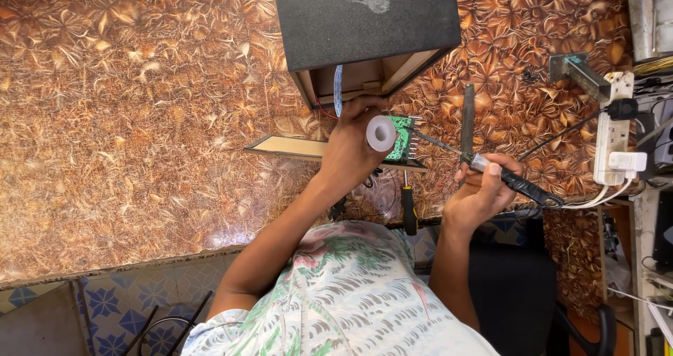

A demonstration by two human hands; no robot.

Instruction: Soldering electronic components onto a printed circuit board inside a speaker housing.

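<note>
glossy tabletop (140, 117) – matt black box (361, 19), bare wood inside

One head camera looks steeply down, near the workbench (140, 117).

Brown leaf-patterned tabletop (140, 117); on it black open-sided box (364, 26), flat panel (287, 147), screwdriver (409, 209), metal file (467, 117).

Speaker box (364, 19) blocks ahead; tabletop (140, 117) leftward lies open.
</note>
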